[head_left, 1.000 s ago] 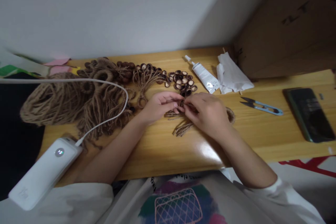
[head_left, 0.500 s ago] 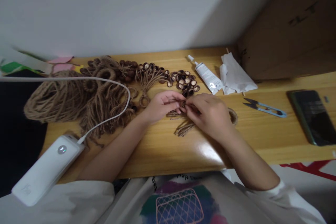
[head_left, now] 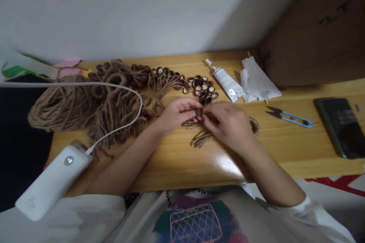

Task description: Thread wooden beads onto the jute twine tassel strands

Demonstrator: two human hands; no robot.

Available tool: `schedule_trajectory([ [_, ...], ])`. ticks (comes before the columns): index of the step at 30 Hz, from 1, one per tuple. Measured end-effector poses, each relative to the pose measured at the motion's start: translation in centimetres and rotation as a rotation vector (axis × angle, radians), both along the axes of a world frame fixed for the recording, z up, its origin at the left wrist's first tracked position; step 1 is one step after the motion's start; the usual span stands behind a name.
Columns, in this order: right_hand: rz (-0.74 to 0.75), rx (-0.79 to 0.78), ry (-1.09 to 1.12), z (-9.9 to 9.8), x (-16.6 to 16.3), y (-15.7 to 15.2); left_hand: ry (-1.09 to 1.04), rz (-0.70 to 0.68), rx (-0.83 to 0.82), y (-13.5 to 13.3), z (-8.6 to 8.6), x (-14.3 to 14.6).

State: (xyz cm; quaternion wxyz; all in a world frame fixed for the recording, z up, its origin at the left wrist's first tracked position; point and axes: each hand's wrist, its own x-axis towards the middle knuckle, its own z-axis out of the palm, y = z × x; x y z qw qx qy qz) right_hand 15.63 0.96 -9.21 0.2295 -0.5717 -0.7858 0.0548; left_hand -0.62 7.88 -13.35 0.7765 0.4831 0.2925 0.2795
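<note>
My left hand [head_left: 180,114] and my right hand [head_left: 229,123] meet over the table, fingertips almost touching. Between them is a small brown piece [head_left: 200,112], mostly covered by the fingers; it looks like a nut shell or a cord knot. Both hands are closed in a pinch on it. Twisted jute cord [head_left: 202,138] lies under and in front of the right hand, its frayed ends toward me. A wrapped cord ring [head_left: 254,126] shows past the right hand's outer side. Just beyond the fingers lie several halved nut shells [head_left: 204,88].
A jute cord bundle [head_left: 64,104] and a tasselled cord piece [head_left: 158,98] lie to the left. A white power bank [head_left: 54,184] trails a cable. Toward the right are a glue tube [head_left: 228,83], white paper [head_left: 259,81], thread snips [head_left: 291,117], a phone [head_left: 340,127] and a cardboard box [head_left: 310,41].
The whole view has shifted slightly. Both hands keep the same pinch at the same spot, with little visible movement of the fingers.
</note>
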Motion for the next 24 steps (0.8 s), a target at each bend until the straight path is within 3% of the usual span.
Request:
schedule_trajectory([
  [24,0.008,-0.006,-0.016,-0.12,0.12,0.03,-0.032,0.002,-0.006,-0.04,0.10,0.02],
])
